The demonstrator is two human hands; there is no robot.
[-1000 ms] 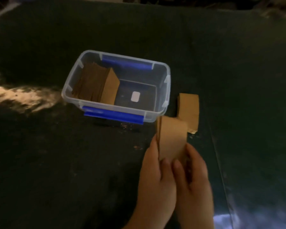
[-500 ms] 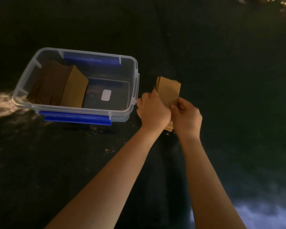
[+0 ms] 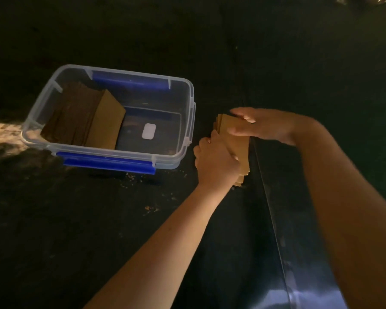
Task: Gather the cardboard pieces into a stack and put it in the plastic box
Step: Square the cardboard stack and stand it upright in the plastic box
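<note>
A clear plastic box [image 3: 188,108] with blue clips stands on the dark table, left of centre. Inside it, a stack of brown cardboard pieces [image 3: 85,118] leans against the left wall. Just right of the box, a second cardboard stack [image 3: 236,144] rests on the table. My left hand [image 3: 215,162] grips this stack at its near left side. My right hand [image 3: 263,126] lies over its far top edge, fingers flat and pressing on it. Much of the stack is hidden under both hands.
The table is covered in a dark cloth with small crumbs [image 3: 149,208] in front of the box. A white label [image 3: 149,131] sits on the box floor. A glossy strip [image 3: 276,219] runs along the table at the right.
My right hand has shifted from the stack's near right side to its far top edge. The held pieces now lie down on the pile beside the box. My left hand stays on it.
</note>
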